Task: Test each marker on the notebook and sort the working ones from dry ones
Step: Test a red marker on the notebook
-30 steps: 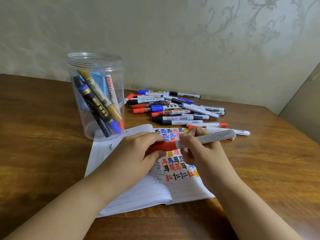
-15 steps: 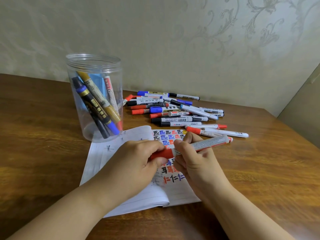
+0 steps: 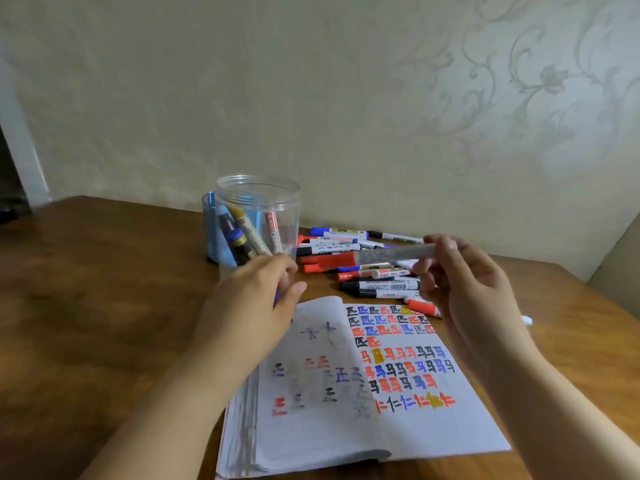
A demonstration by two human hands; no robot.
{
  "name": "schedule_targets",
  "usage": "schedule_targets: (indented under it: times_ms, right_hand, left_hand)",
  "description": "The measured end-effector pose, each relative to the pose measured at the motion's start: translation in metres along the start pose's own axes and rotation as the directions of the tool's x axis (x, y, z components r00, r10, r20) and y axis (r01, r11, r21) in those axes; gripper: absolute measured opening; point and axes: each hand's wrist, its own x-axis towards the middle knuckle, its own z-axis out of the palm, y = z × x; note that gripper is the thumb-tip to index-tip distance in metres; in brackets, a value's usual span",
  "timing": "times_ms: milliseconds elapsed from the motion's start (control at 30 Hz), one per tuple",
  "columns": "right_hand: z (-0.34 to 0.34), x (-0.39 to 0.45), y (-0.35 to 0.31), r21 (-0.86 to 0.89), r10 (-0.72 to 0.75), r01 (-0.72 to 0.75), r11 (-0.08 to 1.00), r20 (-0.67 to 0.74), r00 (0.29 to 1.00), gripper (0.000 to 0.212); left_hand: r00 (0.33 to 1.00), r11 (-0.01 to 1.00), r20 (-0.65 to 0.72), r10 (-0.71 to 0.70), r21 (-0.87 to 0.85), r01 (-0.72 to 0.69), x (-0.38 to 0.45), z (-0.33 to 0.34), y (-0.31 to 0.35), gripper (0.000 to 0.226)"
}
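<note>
My right hand [image 3: 464, 292] is pinching the blurred red-capped marker [image 3: 377, 257] above the pile [image 3: 363, 268]; my left hand [image 3: 256, 299], fingers loose, is hiding the jar [image 3: 258, 216] base, perhaps touching it, beside the notebook [image 3: 363, 393].

L hand [image 3: 258, 299] relaxed, fingers loosely curled; R hand [image 3: 464, 285] raised, fingertips pinching

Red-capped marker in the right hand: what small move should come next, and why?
Probably carry it to the clear jar and drop it in. The right hand holds the red-capped marker level above the loose marker pile, cap on and pointing at the jar. The left hand has let go and sits by the jar, off the notebook.
</note>
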Motion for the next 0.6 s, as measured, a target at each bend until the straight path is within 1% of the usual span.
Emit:
schedule_targets:
  times_ms: [67, 133, 200, 267, 367, 467, 500, 600]
  right_hand:
    - [0.020, 0.020, -0.027, -0.012, -0.138, 0.138, 0.990, 0.018, 0.990, 0.013]
    - [0.044, 0.041, -0.048, -0.077, -0.271, 0.275, 0.958, 0.060, 0.961, 0.012]
    - [0.069, 0.060, -0.056, -0.214, -0.382, 0.394, 0.894, 0.094, 0.919, 0.012]
    - [0.094, 0.075, -0.049, -0.395, -0.424, 0.450, 0.801, 0.157, 0.892, 0.015]
    - [0.120, 0.087, -0.024, -0.609, -0.356, 0.473, 0.637, 0.312, 0.881, 0.018]
    - [0.130, 0.086, -0.001, -0.725, -0.248, 0.501, 0.474, 0.436, 0.865, 0.024]
    - [0.131, 0.084, 0.003, -0.738, -0.215, 0.502, 0.452, 0.456, 0.864, 0.026]
    - [0.129, 0.083, 0.005, -0.747, -0.150, 0.475, 0.465, 0.463, 0.874, 0.032]
  left_hand:
    - [0.998, 0.995, -0.047, -0.030, 0.091, 0.034, 0.003, -0.008, -0.003, 0.014]
    - [0.995, 0.989, -0.073, -0.061, 0.127, 0.070, 0.003, -0.011, -0.003, 0.016]
    - [0.994, 0.988, -0.082, -0.074, 0.133, 0.085, 0.003, -0.011, -0.002, 0.017]
    - [0.992, 0.986, -0.070, -0.104, 0.120, 0.112, 0.002, -0.010, -0.003, 0.020]
    - [0.989, 0.985, -0.057, -0.136, 0.100, 0.142, 0.002, -0.009, -0.005, 0.023]
    - [0.987, 0.982, -0.045, -0.155, 0.101, 0.159, 0.003, -0.006, -0.004, 0.023]
    - [0.986, 0.980, -0.037, -0.162, 0.107, 0.165, 0.003, -0.006, -0.004, 0.023]
    - [0.986, 0.980, -0.028, -0.163, 0.113, 0.165, 0.003, -0.004, -0.005, 0.024]
